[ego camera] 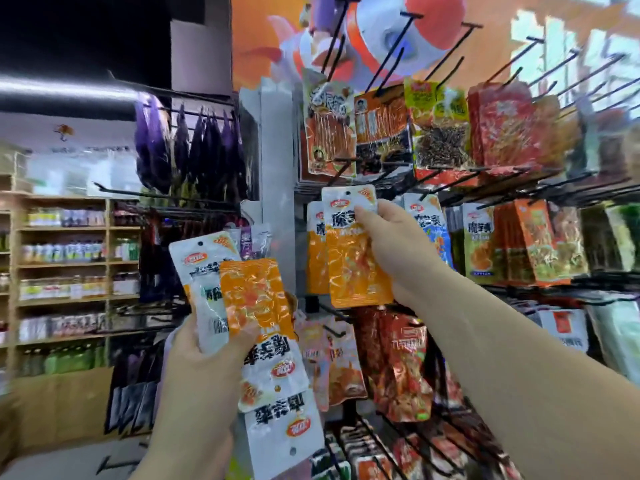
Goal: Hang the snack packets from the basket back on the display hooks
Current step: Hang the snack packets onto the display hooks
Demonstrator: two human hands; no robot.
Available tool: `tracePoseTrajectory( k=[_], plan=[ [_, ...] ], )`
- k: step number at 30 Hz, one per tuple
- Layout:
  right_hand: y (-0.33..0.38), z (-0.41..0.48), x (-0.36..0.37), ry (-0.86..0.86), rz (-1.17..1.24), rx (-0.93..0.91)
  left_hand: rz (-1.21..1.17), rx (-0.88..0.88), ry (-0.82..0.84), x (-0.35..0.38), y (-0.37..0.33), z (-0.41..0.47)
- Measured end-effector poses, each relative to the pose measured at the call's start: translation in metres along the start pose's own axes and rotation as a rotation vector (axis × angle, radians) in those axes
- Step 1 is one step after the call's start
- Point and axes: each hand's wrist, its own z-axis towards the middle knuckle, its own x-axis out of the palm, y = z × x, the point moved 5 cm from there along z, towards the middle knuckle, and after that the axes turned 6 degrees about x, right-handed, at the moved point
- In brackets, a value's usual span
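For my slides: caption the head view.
Right hand holds an orange packet at the display hooks; left hand grips spare packets.

Raised packet [353, 247]: white top, glossy orange lower half, black lettering, red oval logo. Bunch of packets [249, 299]: same white and orange, one showing a black barcode. Hooks [455, 56]: black. Hanging bags [194, 147] at left: dark purple. Upper-row packets [505, 126]: red, mottled orange. Neighbouring packet [427, 220]: blue and white. Wall poster [263, 36]: orange. Shelving [62, 230]: pale wood.

Glossy crinkled plastic snack packets [356, 251]; thin black metal hooks [391, 74]; wooden shelves [62, 265].
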Motion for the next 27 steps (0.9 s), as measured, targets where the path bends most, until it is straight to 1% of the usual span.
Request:
tracePoseTrajectory(
  k=[2,5,10,15,22,27],
  plan=[
    [0.002,0.009,0.001,-0.066,-0.019,-0.024,-0.017,-0.010,0.001,0.006,-0.001,0.002],
    [0.000,0.020,0.002,-0.141,0.006,-0.009,-0.025,0.007,-0.006,0.018,-0.004,0.007],
    [-0.003,0.029,0.004,-0.128,0.021,-0.015,-0.066,0.021,0.010,0.031,-0.003,0.009],
    [0.002,0.038,0.005,-0.110,0.000,-0.015,-0.076,0.036,-0.026,0.034,-0.001,0.017],
    [0.009,0.042,0.003,-0.170,0.041,0.006,-0.058,0.077,-0.021,0.039,-0.004,0.023],
    [0.012,0.042,-0.002,-0.157,-0.028,0.022,-0.061,0.089,-0.022,0.038,-0.004,0.026]
  ],
)
